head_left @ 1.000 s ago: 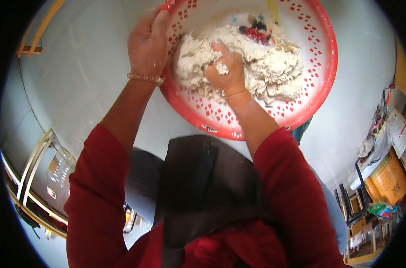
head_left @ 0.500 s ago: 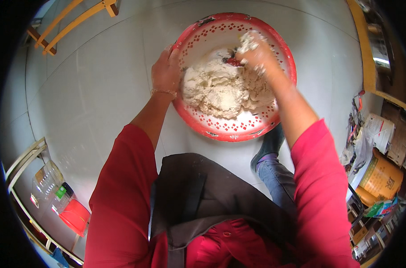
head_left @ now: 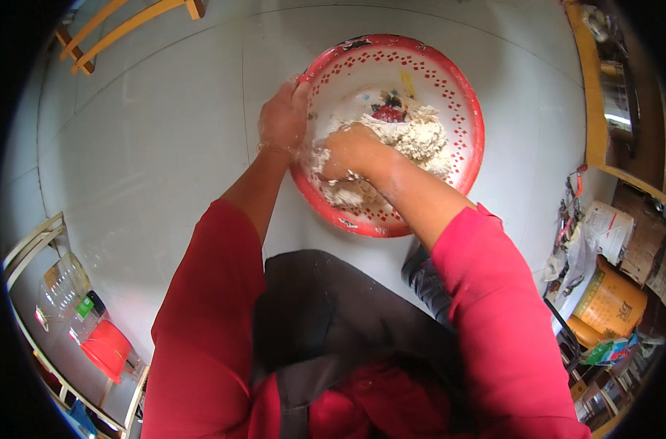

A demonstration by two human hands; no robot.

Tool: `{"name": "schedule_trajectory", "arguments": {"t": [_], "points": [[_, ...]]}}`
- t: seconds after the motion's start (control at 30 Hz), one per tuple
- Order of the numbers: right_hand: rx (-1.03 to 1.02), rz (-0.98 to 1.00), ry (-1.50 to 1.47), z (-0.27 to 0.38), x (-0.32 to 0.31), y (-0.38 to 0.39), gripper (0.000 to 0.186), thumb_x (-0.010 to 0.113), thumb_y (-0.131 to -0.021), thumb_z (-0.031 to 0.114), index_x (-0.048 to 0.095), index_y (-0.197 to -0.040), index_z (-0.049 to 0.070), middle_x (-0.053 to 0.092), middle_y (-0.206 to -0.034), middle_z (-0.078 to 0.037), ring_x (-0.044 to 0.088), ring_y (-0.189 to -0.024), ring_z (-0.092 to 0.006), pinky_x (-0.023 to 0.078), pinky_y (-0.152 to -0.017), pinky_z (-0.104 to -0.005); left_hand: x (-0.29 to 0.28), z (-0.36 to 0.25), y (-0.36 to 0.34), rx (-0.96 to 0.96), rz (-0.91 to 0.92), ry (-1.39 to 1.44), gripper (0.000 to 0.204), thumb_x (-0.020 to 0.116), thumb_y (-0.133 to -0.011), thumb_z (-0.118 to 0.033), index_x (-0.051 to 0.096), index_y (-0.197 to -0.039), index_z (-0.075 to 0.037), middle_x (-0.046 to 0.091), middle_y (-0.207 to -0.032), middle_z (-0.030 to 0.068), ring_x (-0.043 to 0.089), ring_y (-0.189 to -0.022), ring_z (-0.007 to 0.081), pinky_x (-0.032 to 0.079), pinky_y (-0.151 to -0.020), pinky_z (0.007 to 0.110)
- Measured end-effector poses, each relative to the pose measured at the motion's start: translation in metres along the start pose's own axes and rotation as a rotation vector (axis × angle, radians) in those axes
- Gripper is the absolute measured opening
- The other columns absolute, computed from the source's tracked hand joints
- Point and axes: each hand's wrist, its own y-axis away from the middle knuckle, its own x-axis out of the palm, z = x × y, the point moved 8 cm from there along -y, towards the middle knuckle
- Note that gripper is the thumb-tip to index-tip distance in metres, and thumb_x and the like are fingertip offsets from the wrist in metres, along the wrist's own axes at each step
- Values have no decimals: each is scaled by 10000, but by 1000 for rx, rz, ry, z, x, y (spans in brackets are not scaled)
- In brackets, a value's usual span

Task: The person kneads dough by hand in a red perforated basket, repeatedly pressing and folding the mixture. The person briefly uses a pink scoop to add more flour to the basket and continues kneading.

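A wide enamel basin (head_left: pixel 473 110), white with a red rim and red diamond patterns, sits in front of me, slightly tilted. Pale, crumbly dough (head_left: pixel 424 140) is heaped inside it, rough and floury. My left hand (head_left: pixel 283 117) grips the basin's left rim, dusted with flour. Down in the left part of the dough is my right hand (head_left: pixel 351 152), fingers curled into it and bits sticking to the skin; its fingertips are hidden. Behind the dough, a red and dark printed motif (head_left: pixel 388 111) shows on the basin's bottom.
Pale floor tiles (head_left: pixel 165 146) surround the basin. At the far left stands a wooden chair frame (head_left: pixel 139 33). A red tub (head_left: pixel 106 351) and a clear plastic bottle (head_left: pixel 64 282) are at the lower left. To the right are a yellow bucket (head_left: pixel 611 300) and a wood-edged cabinet (head_left: pixel 589 88).
My right hand has come down from the basin's upper right to the left side of the dough and pressed in. The basin has tilted and shifted slightly; my left hand stays on its rim.
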Motion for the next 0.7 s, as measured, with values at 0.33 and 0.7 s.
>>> {"name": "schedule_trajectory", "arguments": {"t": [0.33,0.7], "points": [[267,-478,140,24,11,38,434,655,-813,301,636,-1226,169,543,-1333,-149,492,-1263,-337,368,-1003,-478,4,6,0,-6,25,-122,479,438,-987,-486,578,-1320,-171,682,-1094,188,625,-1039,406,488,-902,477],[-195,-867,-79,-40,39,71,247,692,-681,292,696,-896,171,640,-1133,-57,582,-1146,-244,479,-805,-409,2,0,0,1,3,26,459,498,-996,-413,609,-1271,-63,706,-1057,179,679,-978,334,513,-885,390]]}}
